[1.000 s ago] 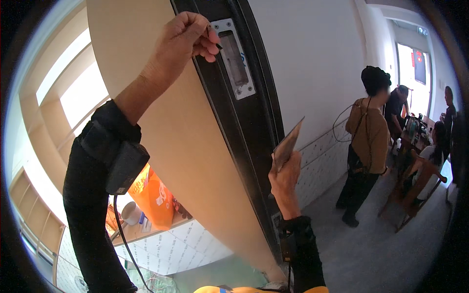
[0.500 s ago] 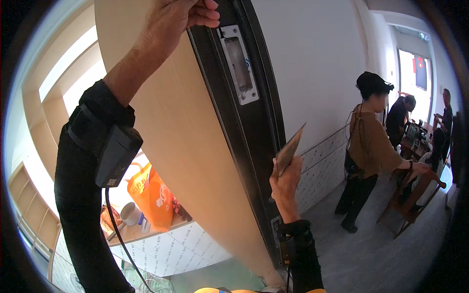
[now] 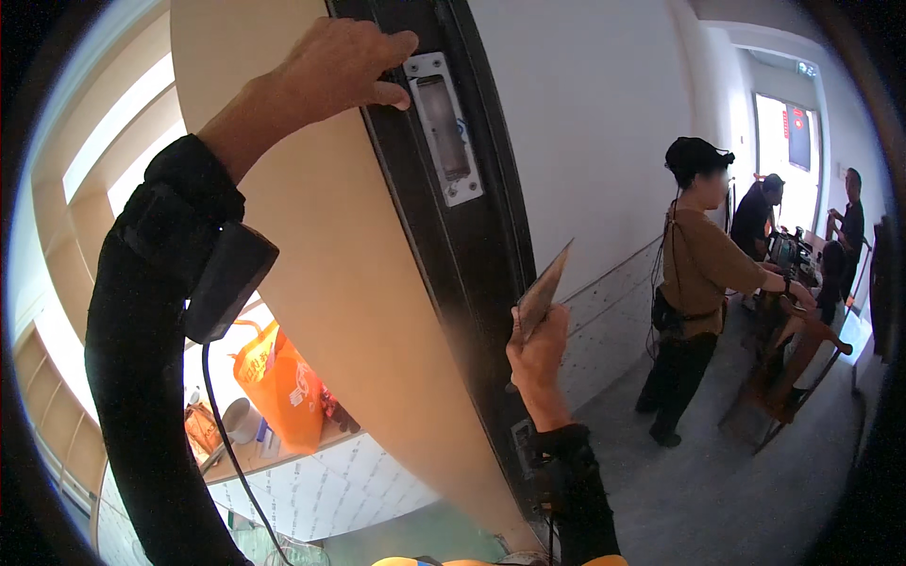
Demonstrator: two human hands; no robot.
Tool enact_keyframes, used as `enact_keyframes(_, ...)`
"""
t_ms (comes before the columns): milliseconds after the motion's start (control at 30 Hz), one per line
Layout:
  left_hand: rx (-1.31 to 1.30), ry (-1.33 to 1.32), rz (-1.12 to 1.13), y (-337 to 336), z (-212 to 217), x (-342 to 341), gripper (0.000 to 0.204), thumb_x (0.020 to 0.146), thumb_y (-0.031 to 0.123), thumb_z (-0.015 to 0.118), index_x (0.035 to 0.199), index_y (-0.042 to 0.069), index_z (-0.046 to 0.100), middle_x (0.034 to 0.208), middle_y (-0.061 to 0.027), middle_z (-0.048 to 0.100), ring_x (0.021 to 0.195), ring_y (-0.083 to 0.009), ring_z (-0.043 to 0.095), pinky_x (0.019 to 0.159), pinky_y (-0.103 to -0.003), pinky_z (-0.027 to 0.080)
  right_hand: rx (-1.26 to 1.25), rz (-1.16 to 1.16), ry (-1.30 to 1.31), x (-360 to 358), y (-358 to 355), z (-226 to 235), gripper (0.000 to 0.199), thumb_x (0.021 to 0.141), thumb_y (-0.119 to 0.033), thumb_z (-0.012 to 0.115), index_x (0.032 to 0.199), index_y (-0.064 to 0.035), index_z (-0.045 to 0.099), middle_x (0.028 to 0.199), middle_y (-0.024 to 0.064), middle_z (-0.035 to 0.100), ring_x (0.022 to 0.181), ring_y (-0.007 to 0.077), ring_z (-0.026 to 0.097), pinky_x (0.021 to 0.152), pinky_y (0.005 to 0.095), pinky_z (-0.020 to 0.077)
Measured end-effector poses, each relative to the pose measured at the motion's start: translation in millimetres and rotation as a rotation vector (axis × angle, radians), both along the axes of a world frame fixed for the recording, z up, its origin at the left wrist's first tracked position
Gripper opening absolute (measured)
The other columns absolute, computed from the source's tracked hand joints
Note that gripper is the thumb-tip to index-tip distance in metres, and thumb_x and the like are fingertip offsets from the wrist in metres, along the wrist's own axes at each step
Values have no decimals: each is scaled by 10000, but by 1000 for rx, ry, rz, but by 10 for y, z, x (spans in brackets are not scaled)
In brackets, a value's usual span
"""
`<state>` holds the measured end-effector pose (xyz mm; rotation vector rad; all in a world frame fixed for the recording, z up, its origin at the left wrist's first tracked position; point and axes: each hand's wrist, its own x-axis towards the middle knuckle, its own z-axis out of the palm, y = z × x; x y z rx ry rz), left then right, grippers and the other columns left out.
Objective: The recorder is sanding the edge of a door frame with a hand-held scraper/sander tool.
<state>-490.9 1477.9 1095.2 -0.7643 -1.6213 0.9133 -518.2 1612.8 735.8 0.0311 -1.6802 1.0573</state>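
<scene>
My left hand (image 3: 344, 71) reaches up to a black frame (image 3: 377, 123), its thumb and a finger spread apart beside the top end of a light metal plate (image 3: 464, 179). The plate is screwed at its ends and has a long recess in the middle. Nothing shows between those fingers; the others are partly hidden. Lower down, right of the frame, my right hand (image 3: 540, 363) is closed around a scraper (image 3: 543, 294). Its thin, stained blade points up to a sharp corner, while the handle is hidden in my fist.
A wood-coloured panel (image 3: 283, 217) adjoins the frame on the left. Behind it, an orange bag (image 3: 283, 387) and a pot (image 3: 243, 420) stand on a counter. At right, a person in a brown top (image 3: 698, 264) touches a wooden chair (image 3: 793, 368); other people are farther back.
My left hand has come down and its thumb and finger have spread beside the metal plate. My right hand still grips the scraper. The person in brown leans less toward the chair.
</scene>
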Motion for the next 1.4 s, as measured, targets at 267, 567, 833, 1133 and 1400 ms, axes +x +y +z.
enact_keyframes(267, -32, -245, -257, -20, 105, -119, 193, 757, 243, 663, 836, 88, 581, 711, -96, 600, 680, -274, 591, 661, -384, 462, 57, 123, -14, -5, 37, 54, 358, 548, -1, 649, 883, -9, 524, 910, 194, 528, 916, 412, 457, 767, 468, 363)
enact_keyframes(567, 31, -22, -51, -67, 114, -533, 127, 844, 112, 520, 932, 21, 512, 798, -145, 571, 727, -305, 557, 672, -417, 444, 38, 17, 77, -62, -28, 12, 493, 548, 11, 661, 986, 3, 434, 986, 203, 439, 942, 404, 421, 786, 453, 384)
enact_keyframes(833, 66, -20, -170, -164, 181, -781, 182, 846, 99, 489, 999, 0, 501, 847, -188, 571, 781, -346, 560, 702, -434, 449, -31, 44, 77, -53, 20, 40, 514, 564, 31, 636, 1009, 39, 378, 942, 214, 424, 911, 396, 417, 770, 463, 378)
enact_keyframes(1133, -153, 22, -300, -105, 77, -544, 157, 880, 110, 447, 979, -9, 426, 787, -231, 570, 754, -370, 577, 650, -444, 479, 96, 4, 36, 78, 76, 56, 300, 656, -19, 624, 932, -9, 508, 922, 167, 510, 884, 370, 478, 759, 431, 379)
enact_keyframes(1400, 48, 36, -198, 55, 127, -526, 109, 892, 126, 447, 947, 38, 415, 600, -158, 556, 590, -352, 595, 535, -433, 486, -67, 57, -22, -15, -10, -11, 471, 548, 38, 647, 960, 14, 421, 956, 199, 452, 954, 402, 418, 808, 466, 350)
